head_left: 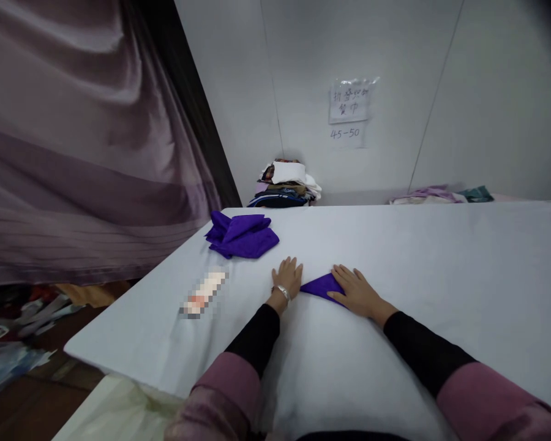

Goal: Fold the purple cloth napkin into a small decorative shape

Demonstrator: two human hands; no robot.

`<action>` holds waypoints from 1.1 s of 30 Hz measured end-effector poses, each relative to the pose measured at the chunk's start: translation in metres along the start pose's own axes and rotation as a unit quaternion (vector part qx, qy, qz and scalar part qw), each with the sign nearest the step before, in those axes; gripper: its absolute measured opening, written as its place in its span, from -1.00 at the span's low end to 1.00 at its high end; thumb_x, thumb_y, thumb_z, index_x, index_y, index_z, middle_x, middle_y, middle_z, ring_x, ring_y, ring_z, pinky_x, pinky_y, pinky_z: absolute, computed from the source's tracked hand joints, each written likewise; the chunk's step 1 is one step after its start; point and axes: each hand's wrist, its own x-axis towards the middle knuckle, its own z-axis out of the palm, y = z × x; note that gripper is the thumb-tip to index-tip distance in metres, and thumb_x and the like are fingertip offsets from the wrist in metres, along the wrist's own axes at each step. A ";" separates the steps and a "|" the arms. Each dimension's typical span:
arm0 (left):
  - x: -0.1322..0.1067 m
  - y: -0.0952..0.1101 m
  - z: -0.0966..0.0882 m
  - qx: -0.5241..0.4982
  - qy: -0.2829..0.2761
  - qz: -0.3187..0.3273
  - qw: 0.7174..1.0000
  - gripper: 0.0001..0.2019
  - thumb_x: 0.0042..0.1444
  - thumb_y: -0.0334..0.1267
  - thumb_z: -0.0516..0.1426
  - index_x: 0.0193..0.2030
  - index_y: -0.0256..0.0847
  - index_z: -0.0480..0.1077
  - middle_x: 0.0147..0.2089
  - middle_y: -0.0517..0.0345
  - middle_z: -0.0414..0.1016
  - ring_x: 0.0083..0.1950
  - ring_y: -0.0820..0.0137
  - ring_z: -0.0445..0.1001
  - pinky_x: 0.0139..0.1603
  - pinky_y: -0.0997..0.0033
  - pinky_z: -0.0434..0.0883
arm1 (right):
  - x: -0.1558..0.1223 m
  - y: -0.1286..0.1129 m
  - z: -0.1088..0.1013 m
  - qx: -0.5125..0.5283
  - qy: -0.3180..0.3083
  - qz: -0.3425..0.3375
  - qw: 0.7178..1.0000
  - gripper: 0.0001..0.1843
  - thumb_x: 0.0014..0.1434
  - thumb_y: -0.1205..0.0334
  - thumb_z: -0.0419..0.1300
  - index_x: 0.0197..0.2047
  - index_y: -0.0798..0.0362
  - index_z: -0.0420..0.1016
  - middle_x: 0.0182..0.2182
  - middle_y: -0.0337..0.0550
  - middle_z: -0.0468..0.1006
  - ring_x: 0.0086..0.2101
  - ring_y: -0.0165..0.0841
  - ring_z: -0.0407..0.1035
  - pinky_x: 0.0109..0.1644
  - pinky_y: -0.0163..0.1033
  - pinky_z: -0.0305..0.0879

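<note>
A small purple cloth (320, 285), folded into a narrow triangle, lies flat on the white table (441, 263). Its pointed end reaches toward my left hand (288, 278), which rests palm down at the tip with fingers stretched; whether it presses on the point I cannot tell. My right hand (356, 291) lies flat with fingers extended over the wide end of the triangle and hides part of it. Neither hand grips anything. Farther back on the left, a second purple cloth (242, 236) sits in a loose, crumpled heap.
A blurred-out oblong object (204, 294) lies on the table's left side. Behind the far edge are a stack of folded clothes (287, 184) and lilac and green fabric (441, 194). A draped curtain (82, 147) hangs at left, with plastic bags (13, 367) on the floor.
</note>
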 end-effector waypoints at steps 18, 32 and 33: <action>0.006 0.063 0.028 -0.020 -0.067 0.261 0.963 -0.28 0.16 0.22 -0.34 0.36 -0.14 -0.30 0.41 0.15 -0.20 0.39 0.28 -0.25 0.33 0.04 -0.21 | -0.008 -0.002 -0.008 0.032 0.001 0.016 0.999 -0.13 0.17 -0.23 -0.16 0.36 0.06 -0.43 0.33 -0.08 -0.22 0.28 -0.16 -0.35 0.28 0.09 -0.33; 0.008 0.067 0.031 0.031 -0.067 0.260 0.963 -0.24 0.11 0.28 -0.34 0.35 -0.11 -0.20 0.41 0.14 -0.21 0.39 0.15 -0.27 0.29 -0.12 -0.21 | -0.092 0.013 -0.018 -0.007 -0.017 -0.025 1.000 -0.19 0.21 -0.25 -0.20 0.36 0.05 -0.30 0.31 0.01 -0.17 0.27 -0.13 -0.28 0.28 0.14 -0.34; 0.008 0.067 0.031 0.033 -0.068 0.260 0.963 -0.24 0.11 0.28 -0.35 0.35 -0.12 -0.21 0.41 0.14 -0.21 0.39 0.16 -0.27 0.29 -0.13 -0.21 | -0.097 0.013 -0.019 -0.009 -0.016 -0.024 1.000 -0.20 0.22 -0.24 -0.20 0.36 0.05 -0.31 0.31 0.01 -0.16 0.27 -0.13 -0.28 0.28 0.14 -0.33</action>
